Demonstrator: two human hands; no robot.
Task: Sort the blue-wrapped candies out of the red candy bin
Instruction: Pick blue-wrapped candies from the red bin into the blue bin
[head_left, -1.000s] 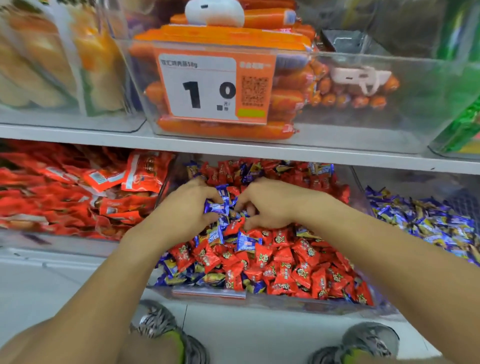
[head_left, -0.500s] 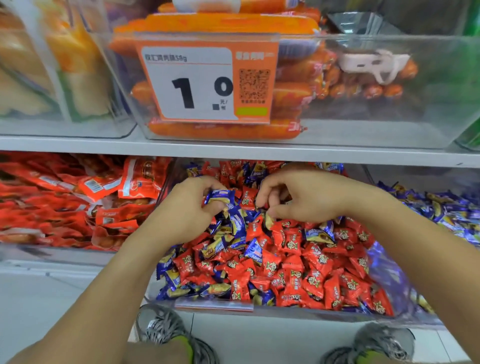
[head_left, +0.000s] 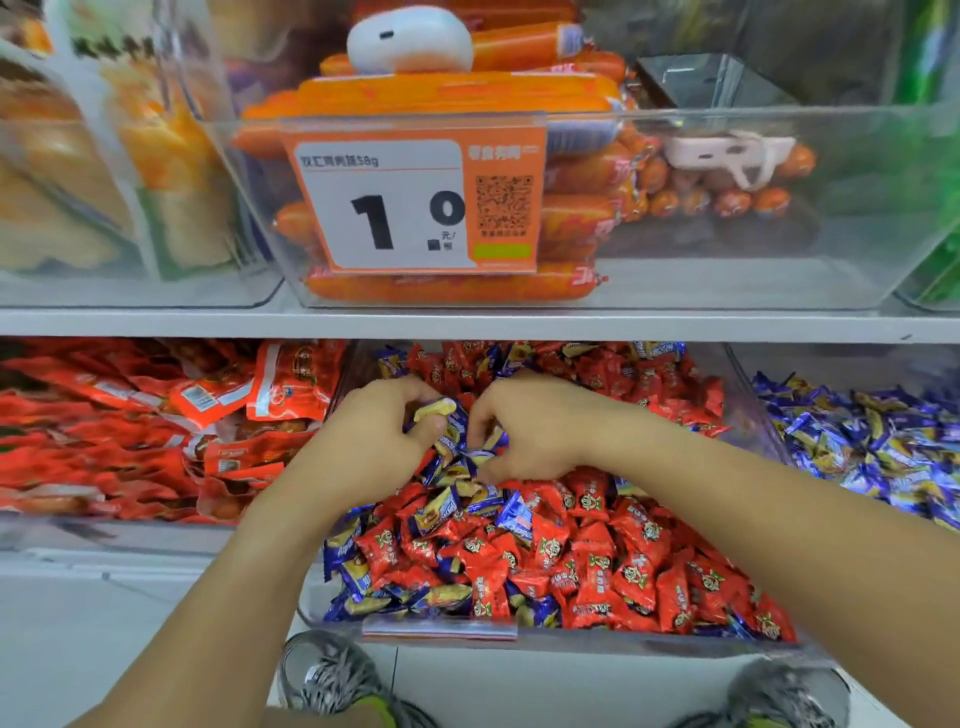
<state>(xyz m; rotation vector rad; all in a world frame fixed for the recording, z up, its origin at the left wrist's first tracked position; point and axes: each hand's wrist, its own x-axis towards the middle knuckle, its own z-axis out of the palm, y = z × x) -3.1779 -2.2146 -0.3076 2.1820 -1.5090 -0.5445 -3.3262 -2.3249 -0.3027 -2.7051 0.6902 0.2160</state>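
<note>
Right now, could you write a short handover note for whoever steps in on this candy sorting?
Left hand: holds a bunch of blue-wrapped candies over the middle of the red candy bin.
Right hand: fingers curled, pinching another blue candy out of the pile.
Done: some blue ones gathered in hand; none dropped off yet this round.
Left: many blue candies still sit among the red candies, mostly front-left and centre. The blue candy bin stands immediately to the right.

Red candies (head_left: 597, 561), blue-and-yellow candies (head_left: 436, 512), orange price tag (head_left: 506, 156).
</note>
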